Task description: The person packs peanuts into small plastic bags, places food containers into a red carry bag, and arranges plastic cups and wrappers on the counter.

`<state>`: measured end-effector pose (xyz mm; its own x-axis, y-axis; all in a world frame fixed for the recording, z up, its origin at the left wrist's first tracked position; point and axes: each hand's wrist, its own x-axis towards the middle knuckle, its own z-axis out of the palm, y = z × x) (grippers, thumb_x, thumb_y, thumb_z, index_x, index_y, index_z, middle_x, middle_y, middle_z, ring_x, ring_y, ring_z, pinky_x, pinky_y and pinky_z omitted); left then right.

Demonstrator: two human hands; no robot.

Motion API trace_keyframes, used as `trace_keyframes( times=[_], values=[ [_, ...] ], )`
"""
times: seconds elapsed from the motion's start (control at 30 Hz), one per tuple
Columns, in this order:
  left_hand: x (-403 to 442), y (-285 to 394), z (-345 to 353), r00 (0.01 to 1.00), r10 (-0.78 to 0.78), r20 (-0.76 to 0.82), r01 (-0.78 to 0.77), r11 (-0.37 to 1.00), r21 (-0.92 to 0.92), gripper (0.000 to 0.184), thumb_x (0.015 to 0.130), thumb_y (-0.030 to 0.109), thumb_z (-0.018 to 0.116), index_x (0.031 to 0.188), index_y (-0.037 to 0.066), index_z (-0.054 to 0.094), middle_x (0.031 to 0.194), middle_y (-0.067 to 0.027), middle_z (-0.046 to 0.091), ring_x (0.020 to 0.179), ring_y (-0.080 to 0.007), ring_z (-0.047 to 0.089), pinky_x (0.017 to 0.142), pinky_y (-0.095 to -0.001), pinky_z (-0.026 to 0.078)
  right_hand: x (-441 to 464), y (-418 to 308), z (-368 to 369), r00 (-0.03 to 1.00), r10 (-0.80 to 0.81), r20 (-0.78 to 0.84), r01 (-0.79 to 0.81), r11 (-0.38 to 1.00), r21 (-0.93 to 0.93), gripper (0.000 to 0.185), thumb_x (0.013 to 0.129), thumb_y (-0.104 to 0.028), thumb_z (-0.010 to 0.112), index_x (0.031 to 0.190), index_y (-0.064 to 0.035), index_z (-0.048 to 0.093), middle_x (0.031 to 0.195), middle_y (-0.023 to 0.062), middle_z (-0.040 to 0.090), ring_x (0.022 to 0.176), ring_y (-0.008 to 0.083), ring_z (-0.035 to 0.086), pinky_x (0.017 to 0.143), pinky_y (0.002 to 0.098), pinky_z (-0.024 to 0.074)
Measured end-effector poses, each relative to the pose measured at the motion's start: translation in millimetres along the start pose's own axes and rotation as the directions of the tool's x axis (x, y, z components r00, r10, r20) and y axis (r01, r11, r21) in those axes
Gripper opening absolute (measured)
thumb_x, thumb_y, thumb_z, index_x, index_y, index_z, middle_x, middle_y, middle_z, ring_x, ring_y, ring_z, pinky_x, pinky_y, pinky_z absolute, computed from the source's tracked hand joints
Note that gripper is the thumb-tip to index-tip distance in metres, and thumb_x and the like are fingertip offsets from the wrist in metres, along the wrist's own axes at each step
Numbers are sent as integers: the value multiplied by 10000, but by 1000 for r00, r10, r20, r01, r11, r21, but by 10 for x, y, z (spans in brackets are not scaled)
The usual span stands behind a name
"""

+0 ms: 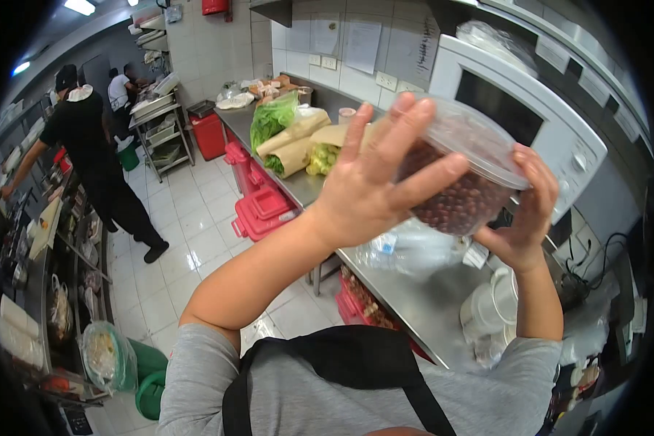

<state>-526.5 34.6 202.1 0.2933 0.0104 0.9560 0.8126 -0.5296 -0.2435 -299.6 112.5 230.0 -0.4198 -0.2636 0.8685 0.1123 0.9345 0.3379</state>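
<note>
Gripping a lidded clear tub (479, 127) of small, dark, round pieces, my right hand (523, 221) is curling its fingers over the lid's rim and setting its thumb low against the side. The tub is tilting in the air at two o'clock, above the steel counter (421, 312). My left hand (367, 182) is spreading its fingers wide across the tub's near left side; I cannot tell whether they are touching it. Behind the tub, also toward two o'clock, a white microwave (538, 116) is standing. A clear plastic bag (407, 247) is lying on the counter toward four o'clock, and a white jug (490, 301) is standing farther out that way. Leafy green lettuce (272, 120) is resting at eleven o'clock, beside brown paper wraps (298, 134). Red lidded bins (261, 211) are sitting at nine o'clock, and a person in black (94, 138) is leaning at ten.
</note>
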Motion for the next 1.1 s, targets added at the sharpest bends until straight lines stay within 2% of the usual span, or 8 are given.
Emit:
trace_keyframes(
  times=[0.1, 0.27, 0.4, 0.6, 0.73, 0.87, 0.97, 1.1],
  values=[
    [-36, -750, -116, 993, 90, -76, -89, 996, 20, 794, 574, 127, 751, 1311, 165, 458, 1097, -86, 440, 1102, -322, 480, 953, -496, 373, 285, 272, 605, 996, -87, 14, 88, 996, -19, 864, 509, -122, 829, 1250, -8, 400, 1201, 164, 447, 1108, 362, 505, 928, 467, 443],
    [-227, -1664, -267, 989, 75, -127, -92, 986, -139, 835, 545, 200, 825, 1280, 105, 439, 1117, -120, 427, 995, -300, 483, 862, -397, 433, 548, 683, 1525, 999, -51, 13, 45, 956, 288, 1122, 474, -257, 896, 1359, -11, 252, 1248, 183, 417, 1168, 357, 453, 936, 458, 422],
    [-572, -2422, -184, 988, -111, -103, 64, 923, -379, 948, 529, 197, 867, 1307, 37, 350, 1161, -167, 404, 1059, -304, 466, 879, -394, 432, 639, 1128, 2326, 1000, -28, -7, 28, 894, 447, 1177, 473, -305, 905, 1387, -16, 222, 1215, 178, 429, 1158, 342, 457, 934, 442, 415],
    [-577, -3959, -229, 983, 135, -125, -156, 971, -179, 956, 550, 147, 852, 1329, 37, 308, 1222, -165, 393, 1119, -342, 471, 936, -448, 434, 1419, 1572, 3227, 979, -158, 131, 156, 987, 30, 1029, 524, -286, 883, 1345, -7, 330, 1209, 170, 439, 1112, 339, 475, 919, 436, 422],
    [-579, -5039, 42, 966, -66, -251, -79, 845, -529, 1008, 519, 166, 863, 1332, 36, 282, 1199, -160, 421, 1141, -322, 466, 910, -428, 456, 2003, 2017, 3964, 983, 131, 127, -175, 875, 452, 1069, 492, -274, 889, 1362, -28, 317, 1285, 167, 409, 1172, 311, 446, 940, 428, 409],
    [-614, -5840, 117, 985, -134, -106, 72, 888, -455, 1054, 517, 221, 869, 1350, 50, 245, 1314, -189, 370, 1192, -339, 423, 1000, -424, 380, 2294, 2381, 4406, 984, 34, 173, -42, 998, 45, 1057, 450, -216, 872, 1347, -37, 341, 1209, 142, 503, 1130, 323, 481, 941, 417, 417],
    [-479, -6031, 76, 964, 90, -250, -160, 948, -274, 967, 495, 219, 838, 1323, 61, 364, 1296, -166, 413, 1176, -359, 427, 1019, -451, 350, 2535, 2434, 4698, 954, -44, 298, 116, 966, -231, 1012, 438, -183, 851, 1321, -34, 379, 1191, 178, 526, 1105, 340, 495, 935, 420, 419],
    [-521, -6455, 128, 935, 101, -341, -225, 911, -345, 859, 494, 199, 808, 1249, 39, 432, 1112, -158, 468, 1048, -336, 475, 913, -433, 411, 2666, 2585, 5064, 962, -50, 268, 103, 977, -185, 1121, 431, -201, 878, 1376, -18, 303, 1224, 180, 470, 1168, 315, 464, 955, 416, 414]
  ],
)
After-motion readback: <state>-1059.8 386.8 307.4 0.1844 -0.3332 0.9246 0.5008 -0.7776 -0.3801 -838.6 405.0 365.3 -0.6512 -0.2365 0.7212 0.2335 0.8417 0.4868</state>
